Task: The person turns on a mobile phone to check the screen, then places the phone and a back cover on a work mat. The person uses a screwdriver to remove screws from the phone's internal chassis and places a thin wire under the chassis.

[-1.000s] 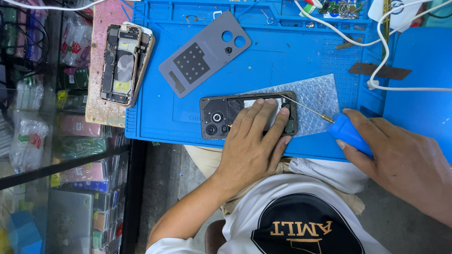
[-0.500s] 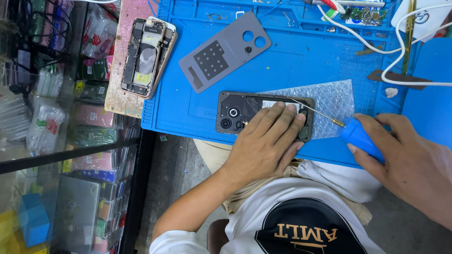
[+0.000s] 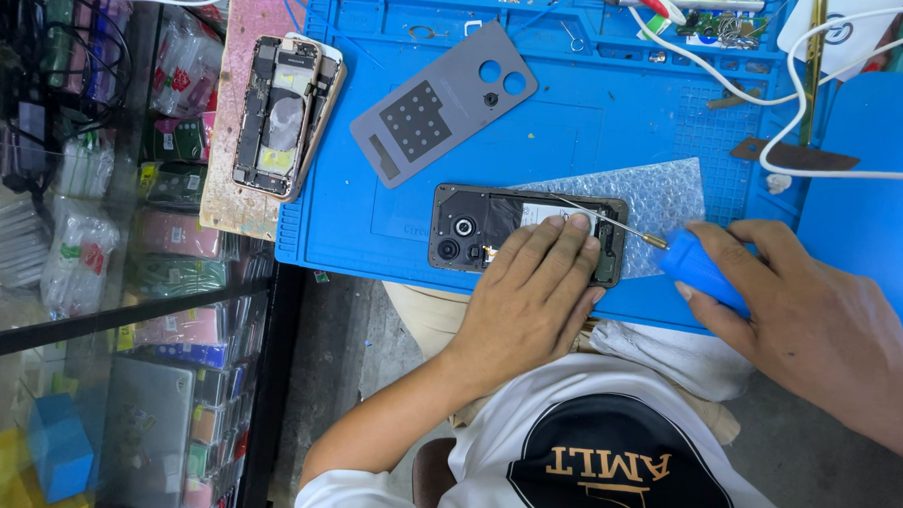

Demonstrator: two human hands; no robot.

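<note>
The left hand (image 3: pixel 528 296) lies flat, fingers spread, pinning the opened phone (image 3: pixel 491 228) on the blue mat (image 3: pixel 607 128). The right hand (image 3: pixel 804 327) grips a blue-handled screwdriver (image 3: pixel 697 270) (tip hidden). Blurred packets (image 3: pixel 176 234) fill the shelves at left.

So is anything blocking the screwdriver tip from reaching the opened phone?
Nothing visible does. The screwdriver, held in the right hand, already has its thin shaft over the opened phone. The left hand presses on the phone beside the tip, not across it.
</note>
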